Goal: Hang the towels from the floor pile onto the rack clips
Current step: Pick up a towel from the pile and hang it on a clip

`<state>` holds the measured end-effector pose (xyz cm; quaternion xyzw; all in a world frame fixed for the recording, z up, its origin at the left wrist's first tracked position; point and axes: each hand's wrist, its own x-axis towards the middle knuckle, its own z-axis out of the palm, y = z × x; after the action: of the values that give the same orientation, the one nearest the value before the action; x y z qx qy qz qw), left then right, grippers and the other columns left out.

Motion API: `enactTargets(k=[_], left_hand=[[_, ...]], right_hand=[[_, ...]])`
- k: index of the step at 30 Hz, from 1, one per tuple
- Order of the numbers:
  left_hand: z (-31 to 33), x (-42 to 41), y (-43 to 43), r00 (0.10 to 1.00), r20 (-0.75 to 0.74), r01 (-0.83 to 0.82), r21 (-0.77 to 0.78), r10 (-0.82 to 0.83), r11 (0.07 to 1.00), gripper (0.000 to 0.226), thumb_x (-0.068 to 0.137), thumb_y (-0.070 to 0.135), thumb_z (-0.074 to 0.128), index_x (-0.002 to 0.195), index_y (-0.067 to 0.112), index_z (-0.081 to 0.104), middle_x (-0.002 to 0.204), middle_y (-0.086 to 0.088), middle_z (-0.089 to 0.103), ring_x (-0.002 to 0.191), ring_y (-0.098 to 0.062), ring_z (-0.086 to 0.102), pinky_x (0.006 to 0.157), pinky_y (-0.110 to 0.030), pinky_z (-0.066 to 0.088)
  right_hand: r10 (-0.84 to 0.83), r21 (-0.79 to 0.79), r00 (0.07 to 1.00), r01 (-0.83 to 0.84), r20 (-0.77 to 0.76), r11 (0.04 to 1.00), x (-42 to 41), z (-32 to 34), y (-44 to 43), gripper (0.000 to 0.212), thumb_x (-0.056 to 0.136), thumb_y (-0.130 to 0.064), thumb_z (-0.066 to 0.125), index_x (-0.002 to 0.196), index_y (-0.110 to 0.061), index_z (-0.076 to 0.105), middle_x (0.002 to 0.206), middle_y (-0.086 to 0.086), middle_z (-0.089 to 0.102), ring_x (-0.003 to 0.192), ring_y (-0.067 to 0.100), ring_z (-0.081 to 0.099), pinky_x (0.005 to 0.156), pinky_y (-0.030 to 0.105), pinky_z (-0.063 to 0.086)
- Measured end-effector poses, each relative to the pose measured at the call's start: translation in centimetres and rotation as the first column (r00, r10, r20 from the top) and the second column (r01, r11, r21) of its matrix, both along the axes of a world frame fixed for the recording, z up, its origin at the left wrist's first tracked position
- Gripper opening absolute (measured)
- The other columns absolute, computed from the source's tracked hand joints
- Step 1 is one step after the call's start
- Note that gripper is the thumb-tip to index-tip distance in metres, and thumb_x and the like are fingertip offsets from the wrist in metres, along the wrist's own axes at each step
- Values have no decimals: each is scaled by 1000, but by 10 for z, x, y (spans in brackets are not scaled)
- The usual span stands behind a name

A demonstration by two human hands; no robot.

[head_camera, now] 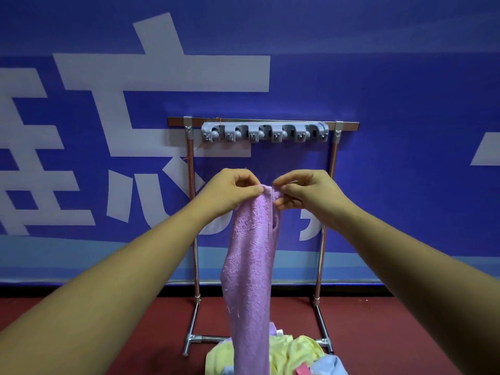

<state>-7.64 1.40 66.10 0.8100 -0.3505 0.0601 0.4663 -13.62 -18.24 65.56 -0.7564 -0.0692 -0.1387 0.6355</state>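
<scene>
The left hand (232,190) and right hand (305,193) are pinching the bunched top edge of the lilac terry towel (251,266), which is hanging limp above the floor pile (292,350) and below the grey rack clips (265,132), looking light and floppy, probably best fed in by that gathered edge.

Open air between purple towel (251,255) and clip strip (264,132) — rack posts (191,169) flank it.
</scene>
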Motion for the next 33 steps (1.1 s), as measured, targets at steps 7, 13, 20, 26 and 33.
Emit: enactTargets(k=[7, 13, 20, 26, 33], left_hand=[[4, 0, 0, 999, -45, -12, -45, 10, 999, 12, 89, 20, 71, 92, 9, 76, 82, 7, 75, 77, 6, 66, 67, -7, 48], [5, -2, 1, 999, -45, -6, 6, 7, 1000, 14, 89, 28, 72, 87, 15, 76, 80, 5, 73, 73, 1, 64, 67, -14, 51], [-12, 11, 27, 996, -59, -18, 618, 69, 786, 27, 82, 46, 74, 83, 20, 79, 118, 9, 47, 113, -10, 41, 102, -33, 37], [-13, 12, 41, 980, 90, -200, 427, 178, 882, 16, 86, 37, 73, 87, 22, 73, 86, 0, 67, 83, -13, 63, 74, -33, 50], [6, 3, 30, 958, -281, 0, -192, -55, 981, 10, 83, 20, 75, 87, 11, 75, 81, 1, 74, 76, -4, 68, 70, -17, 54]], right_hand=[[53, -184, 998, -45, 38, 982, -4, 1, 10, 23, 90, -14, 73, 104, 5, 72, 91, 28, 72, 77, 25, 68, 83, 41, 62], [-28, -268, 994, 55, 105, 962, -3, 1, 11, 17, 95, -13, 68, 98, 3, 70, 85, 20, 74, 74, 26, 74, 57, 18, 52], [-202, -361, 970, 240, 138, 901, 2, -11, -9, 16, 91, -19, 66, 81, -7, 63, 77, 7, 75, 81, 31, 73, 81, 52, 58], [-313, -270, 947, 320, 71, 908, -1, -25, -34, 10, 84, -14, 67, 75, -10, 64, 77, 13, 73, 73, 27, 67, 81, 57, 55], [-169, 327, 986, 159, 0, 932, 0, -8, -31, 10, 77, -9, 62, 72, -12, 53, 72, 8, 46, 65, 18, 45, 63, 34, 43]])
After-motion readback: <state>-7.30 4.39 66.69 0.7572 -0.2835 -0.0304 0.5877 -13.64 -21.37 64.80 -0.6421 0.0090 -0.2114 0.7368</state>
